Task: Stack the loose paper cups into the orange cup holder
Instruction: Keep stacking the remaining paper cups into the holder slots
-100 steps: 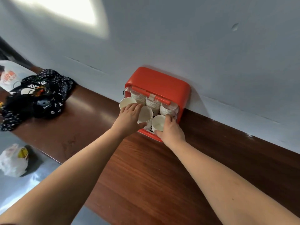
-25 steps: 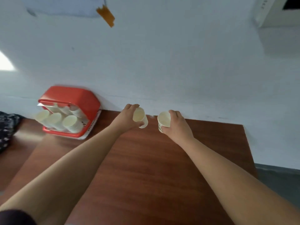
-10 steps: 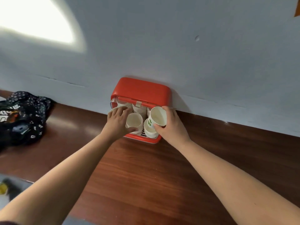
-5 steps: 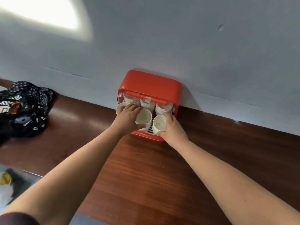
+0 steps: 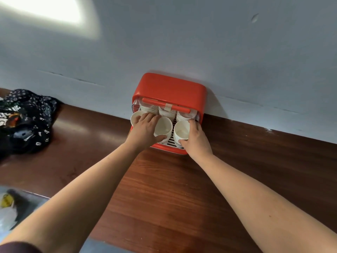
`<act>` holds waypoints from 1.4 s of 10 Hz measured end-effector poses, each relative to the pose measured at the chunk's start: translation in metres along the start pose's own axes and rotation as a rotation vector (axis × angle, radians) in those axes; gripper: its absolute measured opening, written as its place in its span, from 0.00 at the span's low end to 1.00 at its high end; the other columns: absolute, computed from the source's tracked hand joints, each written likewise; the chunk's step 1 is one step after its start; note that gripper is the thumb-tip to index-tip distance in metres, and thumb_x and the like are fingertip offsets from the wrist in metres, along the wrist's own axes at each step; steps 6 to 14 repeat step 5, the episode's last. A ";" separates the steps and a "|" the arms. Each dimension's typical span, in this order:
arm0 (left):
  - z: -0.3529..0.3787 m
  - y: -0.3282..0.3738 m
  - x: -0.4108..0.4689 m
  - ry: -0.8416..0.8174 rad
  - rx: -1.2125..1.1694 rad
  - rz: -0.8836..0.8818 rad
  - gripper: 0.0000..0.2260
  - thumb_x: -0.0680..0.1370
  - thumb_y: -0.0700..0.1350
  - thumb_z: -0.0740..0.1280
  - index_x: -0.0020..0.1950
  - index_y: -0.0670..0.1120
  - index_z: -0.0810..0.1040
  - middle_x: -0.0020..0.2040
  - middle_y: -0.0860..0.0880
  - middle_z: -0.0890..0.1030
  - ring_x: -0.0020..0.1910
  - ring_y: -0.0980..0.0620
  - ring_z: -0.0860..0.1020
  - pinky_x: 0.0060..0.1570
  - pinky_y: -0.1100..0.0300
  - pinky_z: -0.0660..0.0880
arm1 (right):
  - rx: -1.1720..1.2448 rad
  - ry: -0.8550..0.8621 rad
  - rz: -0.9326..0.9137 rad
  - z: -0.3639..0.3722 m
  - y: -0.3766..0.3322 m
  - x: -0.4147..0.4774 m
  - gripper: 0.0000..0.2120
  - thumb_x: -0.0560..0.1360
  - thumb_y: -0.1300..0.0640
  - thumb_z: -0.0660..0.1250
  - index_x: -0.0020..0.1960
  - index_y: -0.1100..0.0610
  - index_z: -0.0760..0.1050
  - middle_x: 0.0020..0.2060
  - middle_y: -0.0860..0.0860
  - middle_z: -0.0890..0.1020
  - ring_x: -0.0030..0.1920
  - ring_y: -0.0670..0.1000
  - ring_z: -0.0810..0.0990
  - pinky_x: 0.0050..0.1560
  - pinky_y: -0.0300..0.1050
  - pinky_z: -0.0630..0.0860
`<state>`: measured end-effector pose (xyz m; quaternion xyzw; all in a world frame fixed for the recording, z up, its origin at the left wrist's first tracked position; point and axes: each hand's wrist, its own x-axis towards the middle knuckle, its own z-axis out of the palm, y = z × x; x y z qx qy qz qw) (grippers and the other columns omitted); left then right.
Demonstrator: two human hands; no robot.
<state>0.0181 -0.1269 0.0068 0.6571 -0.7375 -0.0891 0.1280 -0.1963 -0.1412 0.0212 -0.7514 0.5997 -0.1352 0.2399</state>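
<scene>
An orange plastic cup holder [image 5: 169, 88] is sitting at 12 o'clock on the brown wooden table [image 5: 182, 198], backed against the pale wall [image 5: 200, 42]. The hands are working apart. The left hand [image 5: 144, 130] is pinching the middle white paper cup [image 5: 163, 126] between thumb and fingers, and is partly hiding the left white paper cup [image 5: 135, 117]. The right hand [image 5: 197, 139] is curling round the right white paper cup [image 5: 181, 131]. An orange bar [image 5: 155, 102] is crossing over the rear cup stacks [image 5: 166, 112]. A dark patterned cloth bundle [image 5: 23, 121] is lying at 9 o'clock, and a crumpled plastic bag [image 5: 7, 210] at 8 o'clock.
</scene>
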 end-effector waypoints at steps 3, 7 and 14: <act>-0.017 0.001 -0.007 -0.017 0.020 -0.012 0.40 0.71 0.63 0.73 0.77 0.48 0.64 0.75 0.49 0.69 0.75 0.46 0.64 0.74 0.45 0.56 | -0.023 -0.036 0.060 -0.006 -0.005 -0.013 0.44 0.70 0.53 0.76 0.77 0.55 0.54 0.70 0.57 0.69 0.66 0.59 0.73 0.63 0.57 0.76; -0.038 0.012 -0.024 0.010 -0.003 -0.080 0.34 0.73 0.60 0.71 0.74 0.47 0.66 0.72 0.47 0.70 0.74 0.43 0.64 0.72 0.45 0.59 | -0.048 -0.002 0.069 -0.029 -0.010 -0.033 0.34 0.74 0.47 0.71 0.72 0.59 0.61 0.67 0.57 0.70 0.65 0.59 0.73 0.62 0.54 0.75; -0.038 0.012 -0.024 0.010 -0.003 -0.080 0.34 0.73 0.60 0.71 0.74 0.47 0.66 0.72 0.47 0.70 0.74 0.43 0.64 0.72 0.45 0.59 | -0.048 -0.002 0.069 -0.029 -0.010 -0.033 0.34 0.74 0.47 0.71 0.72 0.59 0.61 0.67 0.57 0.70 0.65 0.59 0.73 0.62 0.54 0.75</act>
